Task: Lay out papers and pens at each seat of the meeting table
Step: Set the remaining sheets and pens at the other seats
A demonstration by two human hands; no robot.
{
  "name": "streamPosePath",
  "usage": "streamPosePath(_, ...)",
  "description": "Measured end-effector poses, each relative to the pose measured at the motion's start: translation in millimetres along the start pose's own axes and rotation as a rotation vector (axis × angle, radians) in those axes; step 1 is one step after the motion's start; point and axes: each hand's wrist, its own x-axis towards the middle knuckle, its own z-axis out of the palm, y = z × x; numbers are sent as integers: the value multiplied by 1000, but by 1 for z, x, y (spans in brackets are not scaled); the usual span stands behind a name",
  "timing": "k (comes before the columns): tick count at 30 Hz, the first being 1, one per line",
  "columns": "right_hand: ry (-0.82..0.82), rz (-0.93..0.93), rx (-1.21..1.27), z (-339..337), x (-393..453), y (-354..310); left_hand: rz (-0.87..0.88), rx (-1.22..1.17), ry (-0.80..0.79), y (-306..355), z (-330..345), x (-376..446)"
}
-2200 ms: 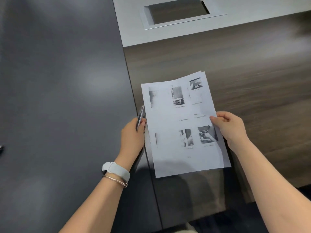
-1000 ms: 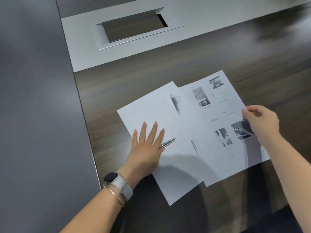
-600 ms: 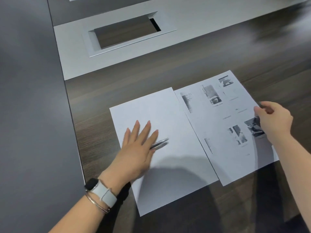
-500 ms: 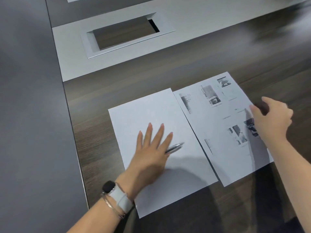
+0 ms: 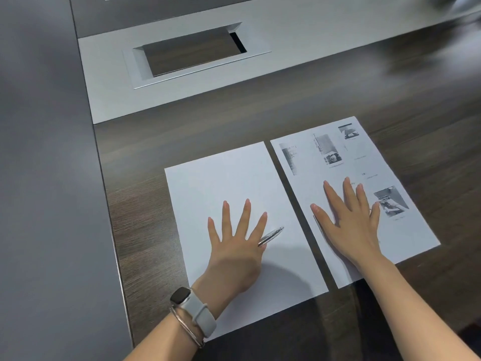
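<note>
Both palms flat on two sheets lying side by side on the tabletop [image 5: 299, 105].
Left hand [image 5: 235, 252], fingers spread, presses the blank sheet [image 5: 223, 183], a pen [image 5: 270, 236] pinned beneath it; right hand [image 5: 351, 227], open and gripping nothing, presses the printed sheet [image 5: 364, 157].

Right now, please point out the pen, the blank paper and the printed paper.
pen [image 5: 272, 235], head view, middle of its visible barrel.
blank paper [image 5: 223, 178], head view, bare upper part.
printed paper [image 5: 406, 230], head view, right part.

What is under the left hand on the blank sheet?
The left hand lies flat on the blank sheet, over a silver pen. Only the pen's tip end shows past the fingers; the rest is hidden.
</note>
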Motion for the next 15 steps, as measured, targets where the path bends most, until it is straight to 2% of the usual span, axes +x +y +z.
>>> streamPosePath(15,19,-11,15,2,1,1,-8,-22,33,5,3,2)
